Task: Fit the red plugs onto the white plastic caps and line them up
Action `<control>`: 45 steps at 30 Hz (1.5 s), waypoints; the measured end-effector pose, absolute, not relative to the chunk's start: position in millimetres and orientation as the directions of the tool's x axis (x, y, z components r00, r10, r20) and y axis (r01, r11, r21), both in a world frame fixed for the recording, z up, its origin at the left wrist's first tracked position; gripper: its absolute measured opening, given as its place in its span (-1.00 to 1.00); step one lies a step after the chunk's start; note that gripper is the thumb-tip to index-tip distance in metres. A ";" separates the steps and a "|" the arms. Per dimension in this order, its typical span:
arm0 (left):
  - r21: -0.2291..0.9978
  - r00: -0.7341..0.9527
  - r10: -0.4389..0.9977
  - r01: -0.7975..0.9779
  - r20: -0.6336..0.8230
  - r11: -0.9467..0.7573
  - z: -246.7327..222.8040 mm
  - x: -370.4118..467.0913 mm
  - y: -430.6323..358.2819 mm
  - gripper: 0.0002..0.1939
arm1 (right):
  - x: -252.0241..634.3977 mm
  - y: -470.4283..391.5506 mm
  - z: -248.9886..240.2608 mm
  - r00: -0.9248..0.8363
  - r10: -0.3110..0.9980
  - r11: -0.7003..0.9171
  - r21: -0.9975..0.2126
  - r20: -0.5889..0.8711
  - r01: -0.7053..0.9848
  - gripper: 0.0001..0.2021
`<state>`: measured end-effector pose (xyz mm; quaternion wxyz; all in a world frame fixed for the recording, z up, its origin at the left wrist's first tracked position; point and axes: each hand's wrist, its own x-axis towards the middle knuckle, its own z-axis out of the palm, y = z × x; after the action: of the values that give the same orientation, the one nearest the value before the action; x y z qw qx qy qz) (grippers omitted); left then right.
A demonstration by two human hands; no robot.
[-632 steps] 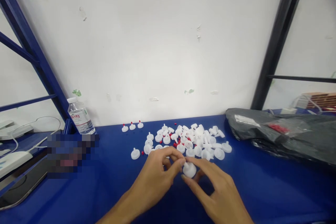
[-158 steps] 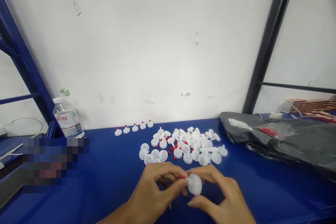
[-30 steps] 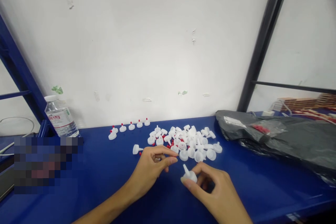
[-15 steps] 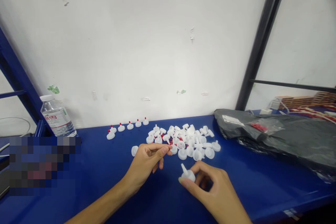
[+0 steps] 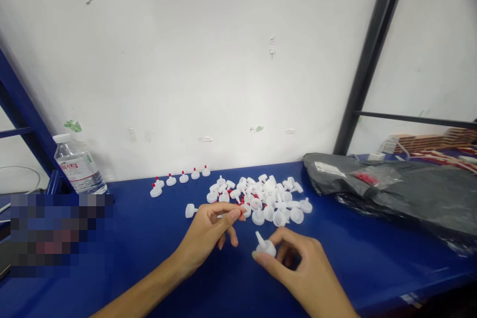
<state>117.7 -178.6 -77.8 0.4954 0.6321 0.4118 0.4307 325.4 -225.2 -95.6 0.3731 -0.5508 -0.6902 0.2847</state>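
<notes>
Between the thumb and fingers of my right hand [image 5: 294, 258] is a white nozzle cap [image 5: 266, 247], its spout tilted up and to the left. My left hand [image 5: 214, 226] pinches a small red tip [image 5: 241, 211], mostly covered by the fingers. The two hands are apart, with the left one at the near side of a pile of white nozzle caps [image 5: 269, 186]. Some red tips [image 5: 265, 205] show among the pile. One white cap [image 5: 190, 210] lies on its side just left of my left hand.
Several white caps with red tips [image 5: 184, 177] stand in a row along the wall on the blue table [image 5: 134, 238]. A water bottle [image 5: 80, 166] is at the left. On the right lies a dark plastic bag [image 5: 402, 194] with a clear packet of red pieces [image 5: 366, 179] on it.
The lower fingers of my left hand have spread slightly to the right. The view has shifted a little; both hands keep their holds.
</notes>
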 end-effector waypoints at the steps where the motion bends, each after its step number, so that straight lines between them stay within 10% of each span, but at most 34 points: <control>1: 0.981 0.299 0.945 0.095 0.134 -0.169 -77.7 118.2 -179.5 -0.58 | 325.5 -225.1 -95.6 -0.118 0.973 0.230 -0.805 0.198 0.547 -0.69; 45: 0.974 0.461 0.871 0.057 0.169 -0.219 -75.9 127.9 -198.3 -0.75 | 324.3 -228.5 -90.6 -0.163 0.964 0.266 -0.784 0.210 0.561 -0.76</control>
<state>127.9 -198.3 -75.9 0.5223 0.6764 0.3429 0.3899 324.3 -228.5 -90.6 0.3603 -0.5375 -0.7092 0.2799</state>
